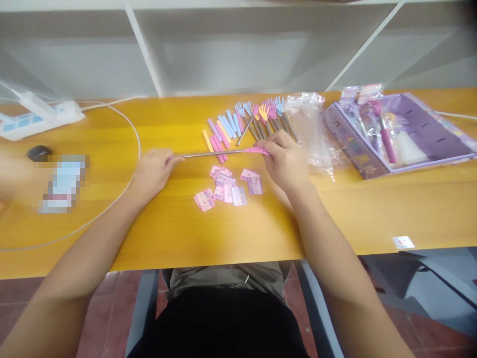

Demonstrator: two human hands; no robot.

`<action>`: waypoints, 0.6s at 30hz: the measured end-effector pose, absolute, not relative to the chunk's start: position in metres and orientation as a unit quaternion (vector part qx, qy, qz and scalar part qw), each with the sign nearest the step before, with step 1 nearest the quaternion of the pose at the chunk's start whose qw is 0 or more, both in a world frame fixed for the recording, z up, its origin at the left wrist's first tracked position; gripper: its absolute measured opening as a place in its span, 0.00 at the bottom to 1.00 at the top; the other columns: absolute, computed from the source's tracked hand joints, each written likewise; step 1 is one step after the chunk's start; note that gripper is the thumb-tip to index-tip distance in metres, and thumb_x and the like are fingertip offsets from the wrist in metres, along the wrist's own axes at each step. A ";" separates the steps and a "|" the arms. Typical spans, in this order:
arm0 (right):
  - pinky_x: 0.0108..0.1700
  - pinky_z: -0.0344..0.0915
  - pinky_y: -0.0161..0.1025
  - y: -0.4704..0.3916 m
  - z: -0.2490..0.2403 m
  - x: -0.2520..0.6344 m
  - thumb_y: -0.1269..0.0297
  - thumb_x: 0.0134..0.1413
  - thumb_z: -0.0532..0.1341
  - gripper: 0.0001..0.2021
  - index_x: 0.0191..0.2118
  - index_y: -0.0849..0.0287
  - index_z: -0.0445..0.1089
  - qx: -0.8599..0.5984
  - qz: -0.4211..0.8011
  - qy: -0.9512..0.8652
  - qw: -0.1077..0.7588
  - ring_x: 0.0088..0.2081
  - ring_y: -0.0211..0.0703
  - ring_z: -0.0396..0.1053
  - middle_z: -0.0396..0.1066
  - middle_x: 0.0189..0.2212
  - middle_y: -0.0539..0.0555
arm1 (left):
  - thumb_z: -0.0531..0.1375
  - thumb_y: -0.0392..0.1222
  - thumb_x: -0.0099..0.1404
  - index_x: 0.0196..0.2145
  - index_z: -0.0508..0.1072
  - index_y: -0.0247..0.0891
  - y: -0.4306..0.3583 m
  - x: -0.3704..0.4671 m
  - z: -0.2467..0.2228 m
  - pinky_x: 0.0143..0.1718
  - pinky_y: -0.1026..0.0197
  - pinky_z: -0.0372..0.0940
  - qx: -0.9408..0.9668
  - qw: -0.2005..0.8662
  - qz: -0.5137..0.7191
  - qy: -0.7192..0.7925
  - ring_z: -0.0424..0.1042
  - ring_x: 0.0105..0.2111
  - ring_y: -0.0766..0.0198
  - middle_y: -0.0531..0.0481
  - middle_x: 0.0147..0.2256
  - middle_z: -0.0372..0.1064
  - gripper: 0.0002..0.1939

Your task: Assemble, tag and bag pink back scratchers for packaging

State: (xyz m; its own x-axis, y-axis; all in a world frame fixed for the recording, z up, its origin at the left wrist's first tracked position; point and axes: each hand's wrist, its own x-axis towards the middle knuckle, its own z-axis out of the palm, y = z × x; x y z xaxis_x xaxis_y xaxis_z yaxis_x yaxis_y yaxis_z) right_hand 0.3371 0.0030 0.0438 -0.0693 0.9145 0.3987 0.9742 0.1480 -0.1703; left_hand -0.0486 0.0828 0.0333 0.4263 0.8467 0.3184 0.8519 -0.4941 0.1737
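A telescopic back scratcher (214, 154) is stretched level between my two hands, above the table. My left hand (154, 171) is closed round the end of its metal rod. At the other end, the fingers of my right hand (283, 156) pinch its pink claw head. Behind it lie several more back scratchers (264, 113) with blue, pink and yellow claw heads on metal rods. Loose coloured handle sleeves (225, 127) in pink, blue, yellow and purple lie beside them. Nearer to me, small printed cards (223, 186) are scattered below the rod.
Clear plastic bags (311, 129) lie right of the back scratchers. Beyond them stands a purple display box (410, 159) with a bagged pink-handled back scratcher inside. A power strip (40, 119), a white cable (138, 139), a dark mouse (39, 151) and a blurred phone-like object (67, 179) occupy the left.
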 end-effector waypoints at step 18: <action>0.45 0.63 0.50 0.018 0.044 0.512 0.77 0.42 0.52 0.29 0.46 0.65 0.86 -0.781 -0.299 -0.393 0.382 0.40 0.56 0.77 0.82 0.37 0.68 | 0.42 0.73 0.82 0.33 0.58 0.42 0.106 -0.103 0.076 0.45 0.50 0.61 -0.785 0.102 -0.174 -0.586 0.62 0.40 0.54 0.47 0.34 0.64 0.34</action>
State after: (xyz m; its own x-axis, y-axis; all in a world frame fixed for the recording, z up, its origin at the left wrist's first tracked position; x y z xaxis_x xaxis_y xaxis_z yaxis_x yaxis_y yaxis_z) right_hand 0.5124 0.0178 0.0437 0.5120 0.3851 0.7678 0.8425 -0.3993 -0.3616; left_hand -0.1028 0.1062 0.0757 0.2530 0.8843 0.3924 0.9552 -0.2927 0.0437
